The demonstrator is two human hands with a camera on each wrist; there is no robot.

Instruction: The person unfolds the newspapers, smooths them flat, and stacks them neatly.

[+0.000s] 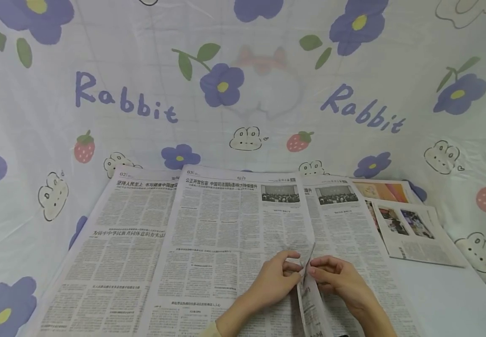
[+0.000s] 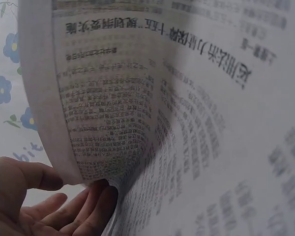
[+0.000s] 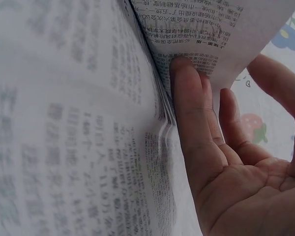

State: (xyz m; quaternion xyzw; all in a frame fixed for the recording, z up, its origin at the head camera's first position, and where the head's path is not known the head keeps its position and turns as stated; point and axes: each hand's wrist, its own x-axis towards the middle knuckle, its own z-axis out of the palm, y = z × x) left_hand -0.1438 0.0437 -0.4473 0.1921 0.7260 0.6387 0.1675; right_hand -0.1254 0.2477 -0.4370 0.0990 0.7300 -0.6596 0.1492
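Note:
A spread newspaper sheet (image 1: 209,224) lies before me, its right edge lifted into a standing fold (image 1: 306,290). My left hand (image 1: 277,276) pinches that raised edge from the left, thumb and fingertips at the paper in the left wrist view. From the other side my right hand (image 1: 344,281) touches the fold. In the right wrist view its fingers (image 3: 191,113) lie fairly straight against the printed page (image 3: 187,29), the palm turned up. Both hands nearly meet at the fold in the head view. The curved page (image 2: 137,98) fills much of the left wrist view.
Another newspaper page (image 1: 112,243) lies to the left, partly covered. A further page (image 1: 340,224) extends under and right of the fold. Folded papers with colour photos (image 1: 416,229) rest at the right on the white table (image 1: 441,290). A patterned curtain (image 1: 268,84) rises behind.

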